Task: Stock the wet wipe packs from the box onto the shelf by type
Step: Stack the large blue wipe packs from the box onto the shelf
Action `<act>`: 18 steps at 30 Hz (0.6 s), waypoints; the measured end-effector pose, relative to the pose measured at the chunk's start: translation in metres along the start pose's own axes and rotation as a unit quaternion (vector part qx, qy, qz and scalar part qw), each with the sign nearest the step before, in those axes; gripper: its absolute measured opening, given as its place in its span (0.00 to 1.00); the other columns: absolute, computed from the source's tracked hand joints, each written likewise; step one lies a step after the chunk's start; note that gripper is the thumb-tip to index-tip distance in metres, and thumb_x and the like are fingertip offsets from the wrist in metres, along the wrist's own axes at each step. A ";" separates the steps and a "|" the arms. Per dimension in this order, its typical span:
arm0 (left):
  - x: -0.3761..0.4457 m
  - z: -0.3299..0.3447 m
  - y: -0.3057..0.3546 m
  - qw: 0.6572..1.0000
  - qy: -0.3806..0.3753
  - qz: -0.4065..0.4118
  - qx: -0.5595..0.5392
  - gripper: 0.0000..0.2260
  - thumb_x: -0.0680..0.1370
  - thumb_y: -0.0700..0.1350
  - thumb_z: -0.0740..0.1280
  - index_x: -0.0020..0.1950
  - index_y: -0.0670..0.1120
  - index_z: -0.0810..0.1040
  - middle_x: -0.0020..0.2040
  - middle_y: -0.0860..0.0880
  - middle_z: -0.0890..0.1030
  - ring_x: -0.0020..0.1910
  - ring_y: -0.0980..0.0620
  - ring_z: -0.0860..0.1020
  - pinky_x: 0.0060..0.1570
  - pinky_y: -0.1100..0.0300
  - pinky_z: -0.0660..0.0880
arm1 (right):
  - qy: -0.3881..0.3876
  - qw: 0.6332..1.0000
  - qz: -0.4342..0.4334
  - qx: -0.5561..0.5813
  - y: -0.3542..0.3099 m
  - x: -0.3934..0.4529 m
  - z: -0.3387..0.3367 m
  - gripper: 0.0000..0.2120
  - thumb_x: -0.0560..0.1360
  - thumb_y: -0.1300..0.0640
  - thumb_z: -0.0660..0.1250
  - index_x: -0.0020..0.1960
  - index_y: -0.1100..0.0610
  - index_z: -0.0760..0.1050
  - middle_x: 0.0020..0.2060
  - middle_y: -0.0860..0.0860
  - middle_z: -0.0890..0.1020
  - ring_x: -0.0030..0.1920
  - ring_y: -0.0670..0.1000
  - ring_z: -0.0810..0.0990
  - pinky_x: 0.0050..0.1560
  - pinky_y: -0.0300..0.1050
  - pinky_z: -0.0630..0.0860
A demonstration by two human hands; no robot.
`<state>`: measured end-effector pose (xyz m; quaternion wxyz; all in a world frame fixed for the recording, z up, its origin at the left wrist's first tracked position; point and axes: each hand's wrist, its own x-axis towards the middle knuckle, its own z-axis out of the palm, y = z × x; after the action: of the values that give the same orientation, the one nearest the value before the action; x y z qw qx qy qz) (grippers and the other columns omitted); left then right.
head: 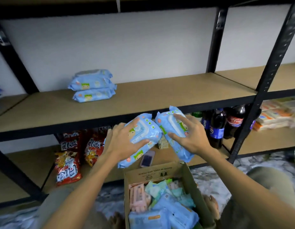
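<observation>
My left hand [122, 142] grips a blue wet wipe pack [143, 129] from above, and a second blue pack [135, 157] sits under it in the same grasp. My right hand [188, 136] holds another blue pack [168, 123], tilted on end. Both hands hover just below the front edge of the wooden shelf [160, 95]. A stack of three matching blue packs [92, 85] lies on that shelf at the left. Beneath my hands stands the open cardboard box [153, 172], with pink, green and blue packs inside.
Black metal uprights [267, 76] frame the shelf bay. On the lower shelf are red snack bags [69, 166], a phone [147, 158], small cartons [163, 143] and dark soda bottles [217, 128]. Orange and white packs [275, 116] lie at the right. My knees flank the box.
</observation>
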<state>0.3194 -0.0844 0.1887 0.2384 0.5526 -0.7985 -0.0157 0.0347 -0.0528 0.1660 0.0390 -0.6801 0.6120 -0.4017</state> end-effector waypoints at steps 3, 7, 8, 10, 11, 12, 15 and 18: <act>0.018 -0.026 0.002 0.999 0.031 0.002 -0.026 0.44 0.64 0.82 0.55 0.77 0.66 0.61 0.59 0.49 0.77 0.62 0.45 0.75 0.64 0.46 0.70 | 0.012 1.000 -0.018 0.003 -0.014 0.029 -0.011 0.33 0.70 0.36 0.73 0.72 0.40 0.69 0.62 0.53 0.75 0.61 0.55 0.75 0.57 0.52 0.76; 0.046 -0.054 0.003 1.000 0.022 0.015 0.009 0.41 0.68 0.79 0.60 0.78 0.66 0.58 0.67 0.51 0.76 0.69 0.45 0.72 0.68 0.48 0.65 | 0.026 0.999 -0.027 -0.003 -0.029 0.066 -0.020 0.33 0.69 0.33 0.72 0.71 0.39 0.71 0.57 0.52 0.77 0.55 0.54 0.76 0.52 0.49 0.75; 0.054 -0.057 0.001 1.000 0.024 0.014 0.000 0.41 0.68 0.79 0.60 0.78 0.66 0.58 0.67 0.51 0.76 0.69 0.45 0.72 0.68 0.47 0.66 | 0.026 0.999 -0.030 -0.005 -0.032 0.075 -0.021 0.33 0.69 0.34 0.72 0.71 0.40 0.71 0.56 0.52 0.77 0.56 0.55 0.76 0.52 0.49 0.75; 0.070 -0.060 -0.007 0.999 0.031 0.010 -0.013 0.42 0.66 0.81 0.58 0.77 0.67 0.59 0.68 0.52 0.77 0.69 0.47 0.73 0.68 0.46 0.69 | 0.019 0.999 -0.037 -0.008 -0.036 0.092 -0.021 0.33 0.70 0.35 0.73 0.72 0.41 0.71 0.58 0.53 0.77 0.58 0.56 0.75 0.54 0.50 0.75; 0.078 -0.061 -0.010 0.999 0.032 0.007 -0.015 0.43 0.65 0.82 0.57 0.77 0.67 0.59 0.68 0.52 0.77 0.69 0.48 0.73 0.67 0.45 0.70 | 0.016 0.999 -0.038 -0.009 -0.038 0.101 -0.021 0.33 0.70 0.35 0.73 0.72 0.41 0.71 0.59 0.54 0.77 0.58 0.56 0.76 0.56 0.51 0.75; 0.087 -0.060 -0.014 0.999 0.032 0.003 -0.020 0.44 0.64 0.83 0.57 0.77 0.67 0.59 0.68 0.52 0.77 0.68 0.48 0.73 0.66 0.45 0.71 | 0.013 0.999 -0.037 -0.009 -0.039 0.110 -0.019 0.33 0.70 0.36 0.73 0.72 0.41 0.72 0.60 0.54 0.77 0.59 0.56 0.76 0.57 0.51 0.75; 0.111 -0.057 -0.023 0.998 0.032 -0.018 -0.048 0.45 0.61 0.84 0.57 0.75 0.65 0.64 0.63 0.52 0.80 0.62 0.48 0.77 0.61 0.46 0.75 | -0.008 0.999 -0.024 -0.021 -0.037 0.137 -0.011 0.34 0.68 0.32 0.70 0.71 0.42 0.72 0.59 0.54 0.78 0.57 0.56 0.77 0.55 0.49 0.75; 0.130 -0.053 -0.028 0.997 0.016 -0.034 -0.065 0.46 0.60 0.83 0.60 0.74 0.64 0.67 0.62 0.53 0.80 0.62 0.49 0.78 0.60 0.47 0.76 | -0.027 0.999 -0.023 -0.039 -0.032 0.164 -0.001 0.36 0.65 0.29 0.68 0.70 0.41 0.74 0.57 0.53 0.80 0.53 0.55 0.79 0.48 0.45 0.73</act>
<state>0.3288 -0.1985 0.2746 0.2860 0.5630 -0.7726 -0.0664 0.0484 -0.1865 0.2661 0.0197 -0.7059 0.6099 -0.3596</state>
